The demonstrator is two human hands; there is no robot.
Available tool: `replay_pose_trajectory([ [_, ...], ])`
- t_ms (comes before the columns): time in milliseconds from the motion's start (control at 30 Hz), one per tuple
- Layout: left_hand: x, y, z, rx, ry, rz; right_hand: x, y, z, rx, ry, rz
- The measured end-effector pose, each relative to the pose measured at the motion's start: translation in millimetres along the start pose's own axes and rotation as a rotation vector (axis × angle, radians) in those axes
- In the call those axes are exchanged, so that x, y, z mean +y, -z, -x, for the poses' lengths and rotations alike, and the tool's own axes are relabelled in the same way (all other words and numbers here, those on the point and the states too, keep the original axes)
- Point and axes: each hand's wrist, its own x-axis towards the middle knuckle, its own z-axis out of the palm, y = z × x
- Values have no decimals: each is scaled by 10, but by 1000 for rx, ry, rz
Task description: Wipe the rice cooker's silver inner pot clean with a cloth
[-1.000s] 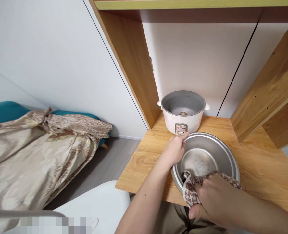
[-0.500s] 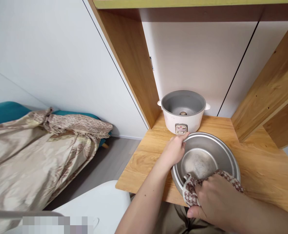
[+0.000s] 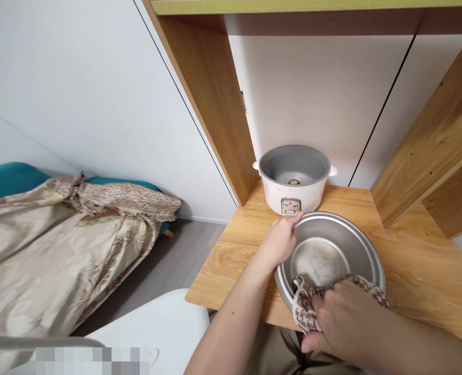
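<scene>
The left forearm (image 3: 240,297) was bare to the near edge, tapering towards the wrist, with two small spots (image 3: 233,313) on it — one just right of the other. The right forearm (image 3: 410,333), left hand (image 3: 281,239) and right hand (image 3: 344,312) were bare too. Olive-brown trousers (image 3: 273,349) showed nearest — loosely creased, with dark folds.

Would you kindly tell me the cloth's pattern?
The cloth is brown and white houndstooth, shown in the head view.

Wood-grain desktop (image 3: 418,271), white rice cooker (image 3: 293,194) towards back, metal pot (image 3: 320,255) at front edge
</scene>
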Motion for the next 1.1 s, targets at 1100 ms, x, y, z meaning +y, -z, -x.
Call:
replay_pose_trajectory([
  [1100,19,6,-3,-7,-2,-1,92,259,-63,-88,0,-170],
])
